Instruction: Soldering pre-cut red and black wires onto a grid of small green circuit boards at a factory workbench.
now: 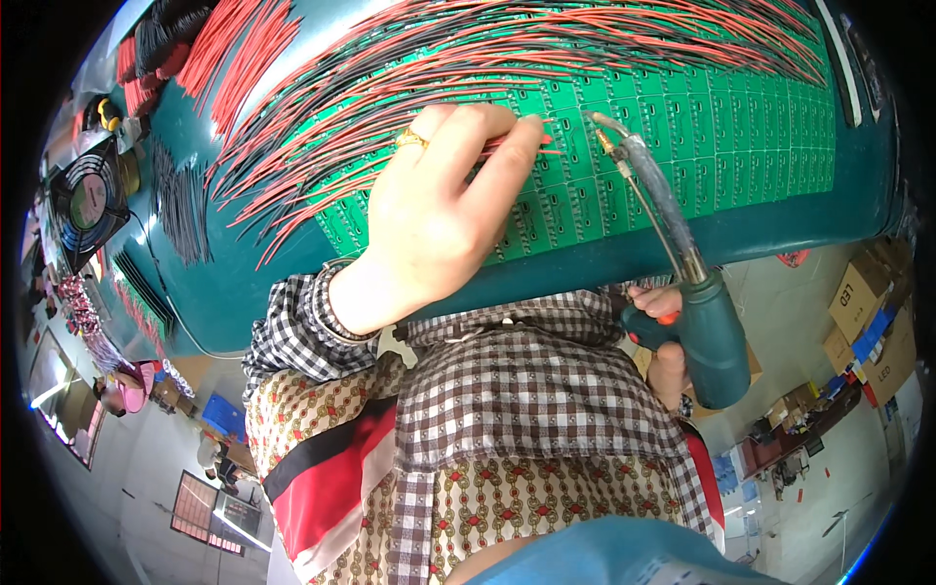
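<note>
Rows of green circuit boards (682, 146) lie joined in a sheet on the table, with many red and black wires (331, 107) fanned across their upper and left part. My left hand (439, 210) reaches over the boards, thumb and fingers pinched on a red wire (548, 144) whose end shows just past the fingertips. Below the table edge, my right hand (667, 356) is wrapped round the handle of a dark green soldering gun (718, 336), partly hidden by its body. Its brass-coloured feed nozzle and bent tip (603, 125) hover over the boards, right of my left fingertips.
Bundles of red wire (229, 58) and black wire (180, 205) lie on the table's left side. A small black fan (90, 200) stands at the far left, with a cord running near it. Cardboard boxes (868, 302) are stacked on the right, beyond the table.
</note>
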